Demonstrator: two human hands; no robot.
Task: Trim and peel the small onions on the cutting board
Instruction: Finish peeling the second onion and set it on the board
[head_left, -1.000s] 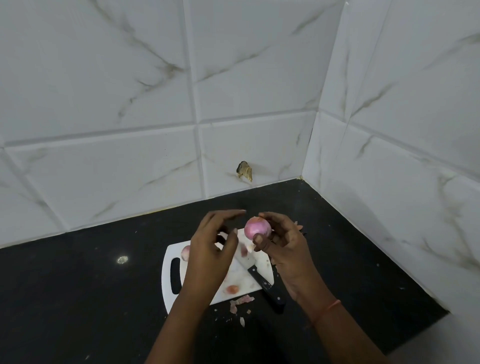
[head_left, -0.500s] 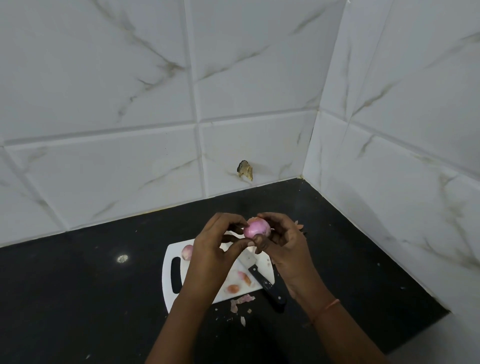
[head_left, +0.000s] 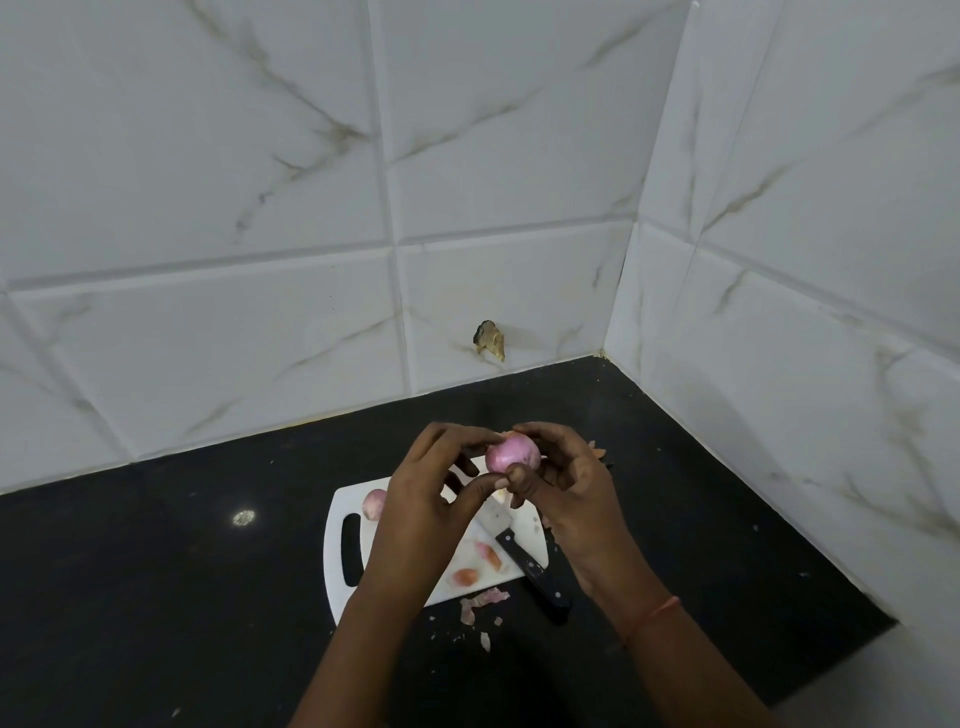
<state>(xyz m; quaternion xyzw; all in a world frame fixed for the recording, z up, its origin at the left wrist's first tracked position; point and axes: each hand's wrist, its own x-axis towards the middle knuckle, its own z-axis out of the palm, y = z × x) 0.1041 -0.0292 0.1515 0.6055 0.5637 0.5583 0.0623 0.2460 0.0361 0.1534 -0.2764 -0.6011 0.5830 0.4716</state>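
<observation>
Beneath our hands spreads the black stone countertop (head_left: 156, 597), and on it, directly under our left wrist, lies the white plastic cutting board with a slot handle (head_left: 337, 571). Just below our right hand rests the black-handled kitchen knife (head_left: 524, 558), its blade on the board and its handle running off the near edge.

Our right hand (head_left: 566, 493) is curled round the small pink-purple onion (head_left: 511, 453), thumb under it and fingers over the top, holding it raised above the board. Our left hand (head_left: 421, 499) is half closed, its fingertips pinching at the onion's left side, where we judge we are lifting skin.

Left of our left hand, a second small pale pink onion (head_left: 373, 503) sits on the board, partly hidden. Under our left palm lie pinkish trimmed pieces (head_left: 475, 566), and papery peel scraps (head_left: 480, 603) are scattered just off the board's near edge.

The held onion looks smooth, glossy and mostly bare, with a shred of dry skin at its top.

As we see it, a slick bulb could slip from our pinch and roll off the counter. Reaching down carelessly could also nudge the overhanging knife handle.
</observation>
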